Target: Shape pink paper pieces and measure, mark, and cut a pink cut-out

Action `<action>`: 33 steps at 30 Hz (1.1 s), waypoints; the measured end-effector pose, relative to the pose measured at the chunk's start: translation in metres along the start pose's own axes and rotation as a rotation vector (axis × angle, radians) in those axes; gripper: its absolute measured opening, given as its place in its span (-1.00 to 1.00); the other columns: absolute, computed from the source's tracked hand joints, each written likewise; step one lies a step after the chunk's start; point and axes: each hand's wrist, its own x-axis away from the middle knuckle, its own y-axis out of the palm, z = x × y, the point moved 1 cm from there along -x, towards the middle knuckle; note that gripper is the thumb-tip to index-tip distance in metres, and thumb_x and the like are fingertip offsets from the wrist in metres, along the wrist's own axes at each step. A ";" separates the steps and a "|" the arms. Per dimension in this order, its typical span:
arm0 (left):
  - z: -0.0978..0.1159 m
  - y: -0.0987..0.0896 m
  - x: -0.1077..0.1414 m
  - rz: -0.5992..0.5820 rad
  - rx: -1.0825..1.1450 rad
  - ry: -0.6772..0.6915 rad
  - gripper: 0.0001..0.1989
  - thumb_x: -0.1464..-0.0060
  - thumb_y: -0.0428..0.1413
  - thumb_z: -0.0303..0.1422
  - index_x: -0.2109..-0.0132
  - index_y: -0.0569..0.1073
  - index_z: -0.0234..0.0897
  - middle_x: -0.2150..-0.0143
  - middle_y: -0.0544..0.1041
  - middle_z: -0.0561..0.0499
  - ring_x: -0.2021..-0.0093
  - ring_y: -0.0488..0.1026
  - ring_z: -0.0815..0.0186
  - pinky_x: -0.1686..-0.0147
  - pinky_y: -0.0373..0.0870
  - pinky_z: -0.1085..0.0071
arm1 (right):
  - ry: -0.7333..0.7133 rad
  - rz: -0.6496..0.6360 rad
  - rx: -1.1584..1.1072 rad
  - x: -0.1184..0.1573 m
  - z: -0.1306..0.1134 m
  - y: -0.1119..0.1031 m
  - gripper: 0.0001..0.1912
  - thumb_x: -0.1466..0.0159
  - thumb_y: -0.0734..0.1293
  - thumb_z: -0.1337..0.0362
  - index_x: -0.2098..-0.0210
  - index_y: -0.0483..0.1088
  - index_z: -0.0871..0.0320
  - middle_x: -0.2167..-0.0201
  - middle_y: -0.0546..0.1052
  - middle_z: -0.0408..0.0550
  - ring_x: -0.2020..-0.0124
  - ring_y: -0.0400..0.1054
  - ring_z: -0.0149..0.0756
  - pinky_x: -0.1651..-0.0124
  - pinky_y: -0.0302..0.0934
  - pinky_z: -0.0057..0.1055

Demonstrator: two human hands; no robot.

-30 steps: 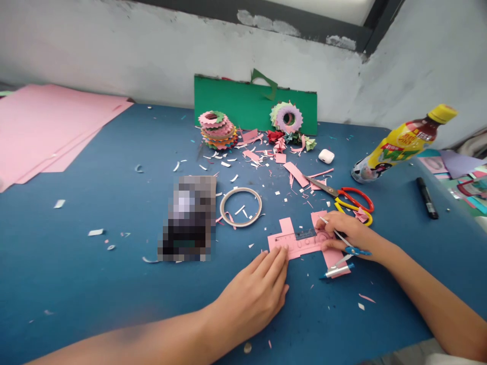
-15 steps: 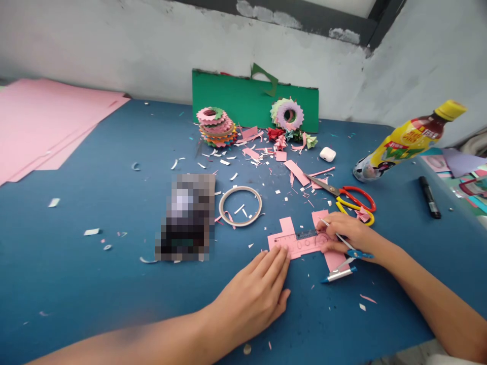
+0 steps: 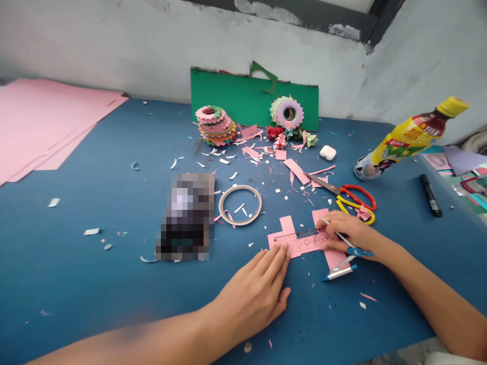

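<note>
My left hand (image 3: 258, 289) lies flat with fingers stretched out, its fingertips pressing on the left part of a clear ruler (image 3: 306, 244). Beneath the ruler is a cut pink paper piece (image 3: 286, 225) with tabs sticking out. My right hand (image 3: 352, 234) is closed around a drawing compass (image 3: 356, 251), whose needle leg points up and left between the fingers. The compass's other leg carries a silver and blue pen (image 3: 340, 274). Some fingers of that hand also rest at the ruler's right end, partly hiding it.
Scissors (image 3: 338, 190) with red and yellow handles lie beyond my right hand. Left of the paper are a tape roll (image 3: 221, 207) and a blurred-out flat object (image 3: 186, 218). A bottle (image 3: 409, 139), marker (image 3: 430, 195), white case (image 3: 327, 152), folded paper rings (image 3: 216, 129) and scraps lie around.
Almost nothing differs. The view has shifted very slightly, and both hands stay in place on the ruler and paper.
</note>
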 end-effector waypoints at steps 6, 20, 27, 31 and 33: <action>-0.001 0.001 0.000 -0.006 0.001 0.001 -0.54 -0.19 -0.13 -0.31 -0.12 0.32 -0.54 -0.15 0.34 -0.26 -0.13 0.32 0.08 -0.04 0.36 0.26 | 0.013 -0.014 -0.017 -0.002 -0.003 -0.003 -0.78 -0.18 0.34 0.31 0.48 0.18 0.13 0.31 0.48 -0.01 0.25 0.33 -0.32 0.16 0.21 -0.34; 0.000 0.000 0.000 -0.027 0.066 -0.028 -0.53 -0.18 -0.12 -0.32 -0.14 0.30 -0.53 -0.16 0.34 -0.24 -0.13 0.31 0.09 -0.05 0.34 0.25 | 0.155 -0.035 -0.102 0.000 -0.005 -0.008 -0.89 -0.22 0.31 0.25 0.33 0.29 0.13 0.24 0.47 -0.02 0.18 0.33 -0.30 0.08 0.20 -0.31; -0.001 0.000 -0.002 0.000 0.090 -0.022 -0.53 -0.15 -0.09 -0.32 -0.11 0.32 -0.57 -0.12 0.38 -0.29 -0.10 0.34 0.06 -0.01 0.36 0.22 | 0.326 0.064 -0.414 -0.034 -0.031 -0.002 -0.60 -0.36 0.04 0.08 0.07 0.39 0.12 0.35 0.47 -0.05 0.33 0.36 -0.35 0.29 0.24 -0.42; -0.002 0.000 -0.001 0.017 0.089 -0.006 -0.55 -0.16 -0.10 -0.33 -0.09 0.35 -0.57 -0.11 0.39 -0.29 -0.08 0.35 0.07 0.00 0.36 0.23 | 0.390 0.032 -0.461 -0.062 -0.039 0.024 -0.51 -0.36 0.03 0.05 0.34 0.47 0.18 0.36 0.48 -0.05 0.36 0.35 -0.39 0.28 0.22 -0.45; -0.002 0.000 -0.001 0.024 0.083 -0.001 -0.55 -0.17 -0.12 -0.33 -0.09 0.35 -0.57 -0.11 0.39 -0.29 -0.09 0.35 0.07 -0.01 0.36 0.23 | 0.440 0.079 -0.471 -0.069 -0.039 0.036 -0.48 -0.35 0.03 0.03 0.46 0.43 0.19 0.47 0.48 -0.09 0.42 0.34 -0.41 0.34 0.19 -0.48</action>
